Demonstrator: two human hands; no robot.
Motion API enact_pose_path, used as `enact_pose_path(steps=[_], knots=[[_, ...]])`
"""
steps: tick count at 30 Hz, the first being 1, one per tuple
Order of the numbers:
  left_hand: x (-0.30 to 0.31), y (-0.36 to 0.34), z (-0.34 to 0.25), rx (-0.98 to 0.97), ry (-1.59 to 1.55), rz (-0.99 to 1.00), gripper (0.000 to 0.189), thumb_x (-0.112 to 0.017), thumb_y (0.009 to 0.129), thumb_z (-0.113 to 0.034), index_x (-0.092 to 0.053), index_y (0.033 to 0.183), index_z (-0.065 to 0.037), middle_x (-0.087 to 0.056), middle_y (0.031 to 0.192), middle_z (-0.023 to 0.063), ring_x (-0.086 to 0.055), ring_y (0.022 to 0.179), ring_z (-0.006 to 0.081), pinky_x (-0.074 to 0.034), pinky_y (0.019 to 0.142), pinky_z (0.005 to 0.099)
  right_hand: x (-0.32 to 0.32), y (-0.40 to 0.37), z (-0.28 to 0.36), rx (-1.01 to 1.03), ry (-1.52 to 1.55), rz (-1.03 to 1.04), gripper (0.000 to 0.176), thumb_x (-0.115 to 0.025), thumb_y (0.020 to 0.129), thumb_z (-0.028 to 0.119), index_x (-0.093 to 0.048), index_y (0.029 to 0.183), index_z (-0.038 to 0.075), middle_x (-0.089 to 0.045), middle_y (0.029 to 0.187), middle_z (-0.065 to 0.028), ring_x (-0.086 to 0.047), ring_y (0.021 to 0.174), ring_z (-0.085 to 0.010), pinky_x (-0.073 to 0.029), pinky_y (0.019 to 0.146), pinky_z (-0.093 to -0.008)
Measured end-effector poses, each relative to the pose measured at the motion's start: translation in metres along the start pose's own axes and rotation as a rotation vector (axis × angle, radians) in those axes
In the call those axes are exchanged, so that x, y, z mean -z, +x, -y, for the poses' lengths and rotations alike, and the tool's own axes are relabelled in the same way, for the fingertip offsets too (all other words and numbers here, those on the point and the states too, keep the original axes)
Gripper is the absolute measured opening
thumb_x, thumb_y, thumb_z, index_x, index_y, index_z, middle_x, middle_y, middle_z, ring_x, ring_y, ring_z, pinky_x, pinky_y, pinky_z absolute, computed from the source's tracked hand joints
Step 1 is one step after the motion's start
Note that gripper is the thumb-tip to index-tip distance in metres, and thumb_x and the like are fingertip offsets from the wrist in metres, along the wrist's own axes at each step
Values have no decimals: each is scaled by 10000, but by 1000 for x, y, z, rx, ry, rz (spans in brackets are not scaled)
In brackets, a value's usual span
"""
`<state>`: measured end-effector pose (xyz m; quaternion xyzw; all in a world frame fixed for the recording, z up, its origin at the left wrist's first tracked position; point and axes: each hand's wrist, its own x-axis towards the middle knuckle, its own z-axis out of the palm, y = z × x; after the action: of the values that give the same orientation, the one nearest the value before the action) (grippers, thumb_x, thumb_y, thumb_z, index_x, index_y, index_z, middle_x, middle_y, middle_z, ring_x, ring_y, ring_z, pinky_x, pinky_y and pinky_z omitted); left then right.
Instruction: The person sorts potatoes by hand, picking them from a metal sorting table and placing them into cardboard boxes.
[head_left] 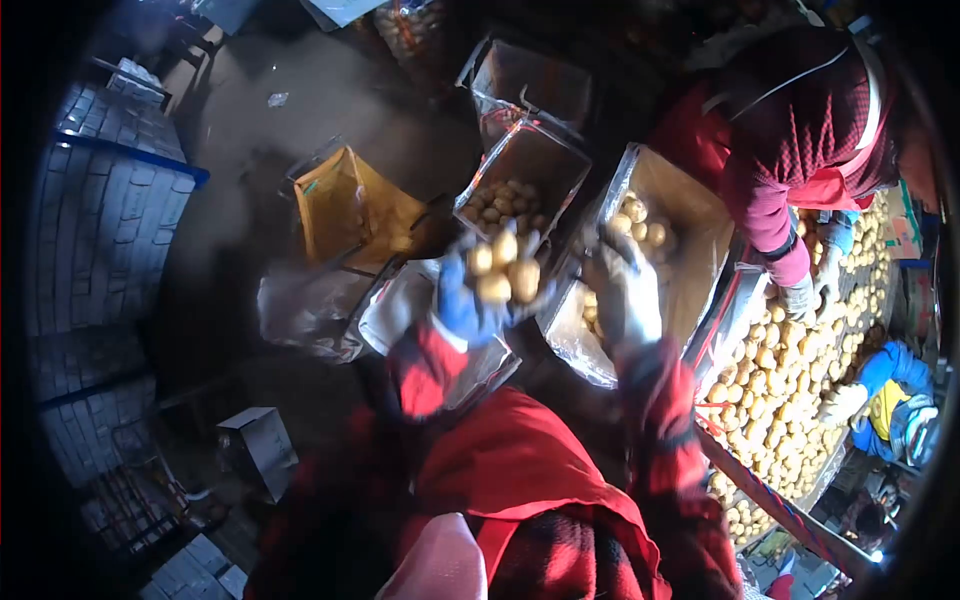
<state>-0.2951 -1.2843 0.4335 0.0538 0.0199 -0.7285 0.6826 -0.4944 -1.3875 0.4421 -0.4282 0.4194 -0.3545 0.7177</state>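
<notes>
Several potatoes [503, 268] rest in my left hand [462, 300], which wears a blue glove and curls around them. Behind them in this view is a lined box [565, 155] with more potatoes in its bottom. My right hand [630, 295], in a pale glove, reaches over a larger plastic-lined box [690, 240] on the right. Its blurred fingers are close to a few potatoes [640, 222] in that box, and I cannot tell whether they grip anything. More potatoes [590, 310] show below the right hand.
A sorting table heaped with potatoes [770, 400] lies to the right. A co-worker in a dark red top [800, 130] leans over it, and a blue-sleeved person [890, 385] reaches in. An orange-lined box [350, 215] stands left; stacked cartons [110, 230] line the far left.
</notes>
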Motion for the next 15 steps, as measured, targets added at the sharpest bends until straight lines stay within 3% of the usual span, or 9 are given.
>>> enact_pose_path(steps=[2, 4, 6, 9, 10, 11, 12, 13, 15], knots=[[-18, 66, -30, 91, -126, -53, 496, -568, 960, -532, -596, 1310, -181, -551, 1451, 94, -456, 1409, 315, -380, 1118, 654, 4, -72, 11, -195, 42, -129, 601, -662, 981, 184, -420, 1477, -52, -608, 1371, -149, -609, 1185, -230, -495, 1013, -378], [-33, 137, -52, -13, 60, -46, 435, -572, 946, -540, -658, 1183, -186, -642, 1293, 42, -580, 1250, 340, -427, 1079, 638, 35, -126, -23, -141, 373, -253, 592, -661, 977, 151, -419, 1476, -57, -605, 1351, -165, -616, 1164, -240, -497, 1007, -378], [-30, 214, -80, -96, 98, -139, 560, -608, 918, -527, -561, 1345, -167, -501, 1462, 83, -463, 1367, 358, -383, 1078, 679, 65, -176, -27, -294, 305, -364, 589, -645, 974, 115, -407, 1481, -66, -611, 1326, -167, -621, 1158, -256, -497, 1004, -370], [-19, 257, -83, -62, 255, -515, 922, -675, 870, -543, -206, 1569, -168, -94, 1668, 108, -193, 1513, 346, -322, 1080, 699, 83, -218, -31, -216, 314, -465, 565, -642, 952, 126, -437, 1460, -12, -615, 1283, -154, -633, 1089, -256, -538, 902, -366], [9, 259, -77, -19, 350, -379, 884, -683, 880, -513, -251, 1563, -154, -102, 1674, 96, -198, 1513, 350, -316, 1085, 696, 74, -216, -18, -203, 314, -542, 526, -642, 952, 151, -480, 1425, -15, -634, 1169, -120, -623, 986, -195, -523, 842, -329], [-10, 223, -46, -48, 398, -326, 682, -596, 969, -463, -359, 1516, -133, -278, 1625, 114, -281, 1492, 348, -351, 1090, 663, 82, -215, -13, -79, 144, -454, 512, -642, 958, 163, -492, 1414, -16, -630, 1119, -103, -599, 934, -165, -506, 819, -311], [45, 218, -44, 194, 373, 387, 390, -498, 1030, -412, -554, 1291, -128, -573, 1360, 98, -513, 1306, 338, -454, 1027, 559, 88, -211, -10, 38, -18, -354, 498, -642, 964, 174, -505, 1403, -17, -626, 1069, -86, -574, 882, -134, -489, 796, -293], [-19, 160, -6, 146, 772, 510, 265, -460, 1033, -391, -575, 1007, -153, -637, 1013, 30, -623, 1014, 300, -504, 905, 480, 59, -195, 1, 162, -95, -527, 477, -632, 976, 184, -522, 1390, -26, -615, 1016, -67, -502, 810, -89, -452, 757, -262], [-32, 89, 48, 579, 362, -262, 309, -577, 1011, -319, -576, 1226, -97, -636, 1078, 91, -653, 991, 260, -525, 900, 427, 43, -166, 7, 215, -240, -526, 505, -638, 973, 177, -508, 1419, -23, -625, 1218, -137, -585, 1075, -217, -474, 948, -343]])
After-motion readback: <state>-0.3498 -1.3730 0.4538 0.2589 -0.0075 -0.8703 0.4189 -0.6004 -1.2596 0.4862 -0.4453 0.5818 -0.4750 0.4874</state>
